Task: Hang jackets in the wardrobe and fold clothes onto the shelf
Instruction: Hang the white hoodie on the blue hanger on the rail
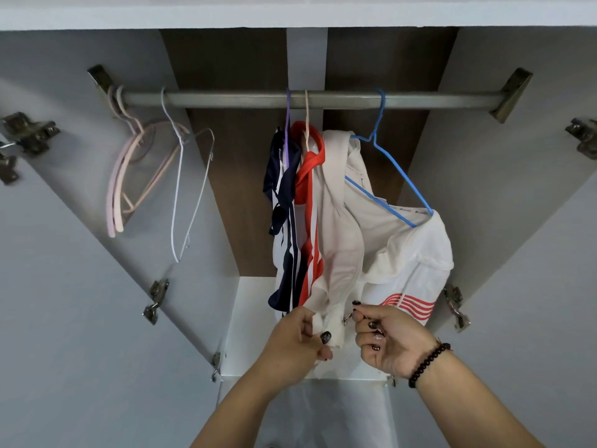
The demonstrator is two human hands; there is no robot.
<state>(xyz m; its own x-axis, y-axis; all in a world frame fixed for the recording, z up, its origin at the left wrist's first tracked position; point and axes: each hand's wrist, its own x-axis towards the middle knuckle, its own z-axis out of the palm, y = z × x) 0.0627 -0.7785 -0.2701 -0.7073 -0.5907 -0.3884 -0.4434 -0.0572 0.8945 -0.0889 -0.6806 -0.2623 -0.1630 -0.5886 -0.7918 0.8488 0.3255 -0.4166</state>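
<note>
A white jacket (387, 240) with red stripes near its hem hangs on a blue wire hanger (391, 163) from the wardrobe rail (245, 99). Left of it hang a red-and-white jacket (311, 195) and a navy-and-white jacket (284, 189). My left hand (295, 341) grips the left bottom front edge of the white jacket. My right hand (386, 337) pinches the jacket's zipper pull (348, 316) beside that edge. Both hands are low, in front of the wardrobe floor.
Empty hangers (181, 176), pink and white wire, hang at the rail's left end. Both wardrobe doors stand open, with metal hinges (29, 134) on either side. A white bottom shelf (248, 334) lies under the jackets. The right part of the rail is bare.
</note>
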